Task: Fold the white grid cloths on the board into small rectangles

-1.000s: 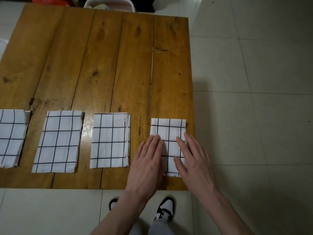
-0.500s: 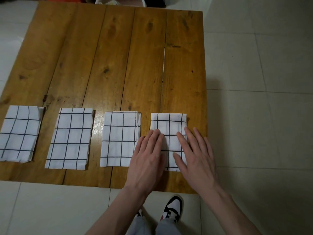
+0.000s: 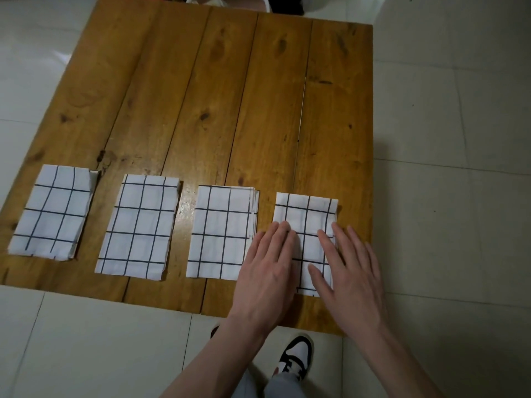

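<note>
Four white grid cloths sit in a row along the near edge of the wooden worktop (image 3: 218, 96), all folded down into small upright rectangles. The far-left cloth (image 3: 51, 212) has a bit of its top right corner curled up. The second cloth (image 3: 138, 224) lies flat just to its right with a gap of bare wood between them. The third cloth (image 3: 221, 232) shows its layers stepped a little along the right edge, so you can see it's stacked folds.

The fourth cloth (image 3: 306, 222) is the one being handled, closest to the worktop's right edge. Both hands are laid flat on its lower half, fingers straight and held close together, palms down. The left hand (image 3: 265, 277) covers the cloth's left side and spills over onto the wood between cloths three and four, its fingertips about halfway up the cloth. The right hand (image 3: 349, 278) covers the right side, thumb lying across the cloth's lower middle, outer fingers hanging past the cloth's right edge. Neither hand is pinching anything, just pressing down.

Pale tiled floor (image 3: 454, 139) all round, a black and white shoe (image 3: 296, 356) below the near edge, and a white tub (image 3: 227, 1) partly cut off at the far end.
</note>
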Tool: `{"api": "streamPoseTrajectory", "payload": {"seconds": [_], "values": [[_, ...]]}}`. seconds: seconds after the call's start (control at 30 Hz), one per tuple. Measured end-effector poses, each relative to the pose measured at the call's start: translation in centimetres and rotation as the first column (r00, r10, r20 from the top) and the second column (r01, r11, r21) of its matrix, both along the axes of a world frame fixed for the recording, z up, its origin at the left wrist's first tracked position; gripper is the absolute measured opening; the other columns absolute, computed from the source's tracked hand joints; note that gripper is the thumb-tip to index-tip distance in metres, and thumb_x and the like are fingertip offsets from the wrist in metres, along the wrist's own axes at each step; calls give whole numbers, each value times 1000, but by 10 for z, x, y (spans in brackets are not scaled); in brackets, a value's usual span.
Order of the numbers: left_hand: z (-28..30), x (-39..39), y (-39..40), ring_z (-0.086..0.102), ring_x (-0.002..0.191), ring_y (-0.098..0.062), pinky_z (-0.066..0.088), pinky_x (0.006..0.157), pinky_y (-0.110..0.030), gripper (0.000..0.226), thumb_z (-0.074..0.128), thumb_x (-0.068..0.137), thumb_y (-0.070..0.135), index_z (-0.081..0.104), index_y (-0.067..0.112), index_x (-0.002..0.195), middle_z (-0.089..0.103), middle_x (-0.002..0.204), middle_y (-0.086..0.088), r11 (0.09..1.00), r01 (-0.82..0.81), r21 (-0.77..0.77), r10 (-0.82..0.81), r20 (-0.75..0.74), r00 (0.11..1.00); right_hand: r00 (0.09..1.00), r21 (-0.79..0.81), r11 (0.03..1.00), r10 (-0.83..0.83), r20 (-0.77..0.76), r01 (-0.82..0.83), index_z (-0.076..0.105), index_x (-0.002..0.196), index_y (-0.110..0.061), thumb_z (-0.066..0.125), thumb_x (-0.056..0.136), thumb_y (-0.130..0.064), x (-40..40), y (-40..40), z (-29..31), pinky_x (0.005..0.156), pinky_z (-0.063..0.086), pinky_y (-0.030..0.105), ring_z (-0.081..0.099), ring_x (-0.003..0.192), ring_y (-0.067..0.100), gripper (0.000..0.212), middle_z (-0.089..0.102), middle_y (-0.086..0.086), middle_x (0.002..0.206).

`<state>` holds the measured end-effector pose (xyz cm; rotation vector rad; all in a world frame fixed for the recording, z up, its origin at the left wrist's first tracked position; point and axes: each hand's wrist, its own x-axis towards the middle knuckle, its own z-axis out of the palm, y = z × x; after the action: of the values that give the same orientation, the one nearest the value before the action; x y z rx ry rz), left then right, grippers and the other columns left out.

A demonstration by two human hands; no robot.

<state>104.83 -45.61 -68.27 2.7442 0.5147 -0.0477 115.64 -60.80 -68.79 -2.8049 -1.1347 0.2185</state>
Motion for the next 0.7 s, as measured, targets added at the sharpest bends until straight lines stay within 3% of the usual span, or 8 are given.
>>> {"api": "streamPoseTrajectory", "payload": {"seconds": [0.17,0.47,0.7], "values": [[-1,-1,0,24,159,-24,23,130,-46,56,32,111,39,36,12,161,35,168,-10,1000,1,-1,-1,20,1000,1000,20,1000,0,7,0,35,161,-26,38,103,-55,-1,0,-1,123,30,50,24,157,25,65,28,3,170],[-1,3,0,30,157,-26,26,128,-46,56,36,109,38,41,11,158,40,166,-11,1000,-20,-1,20,56,998,1000,0,1000,-22,-7,22,34,161,-25,37,103,-54,0,7,-2,122,33,51,22,158,25,65,27,4,170],[2,4,0,32,156,-28,30,127,-47,56,38,108,37,42,10,156,42,164,-12,1000,-16,11,16,50,999,1000,-12,1000,5,-14,-5,34,161,-23,36,105,-54,4,8,-1,125,27,50,19,159,19,64,26,-2,171]]}}
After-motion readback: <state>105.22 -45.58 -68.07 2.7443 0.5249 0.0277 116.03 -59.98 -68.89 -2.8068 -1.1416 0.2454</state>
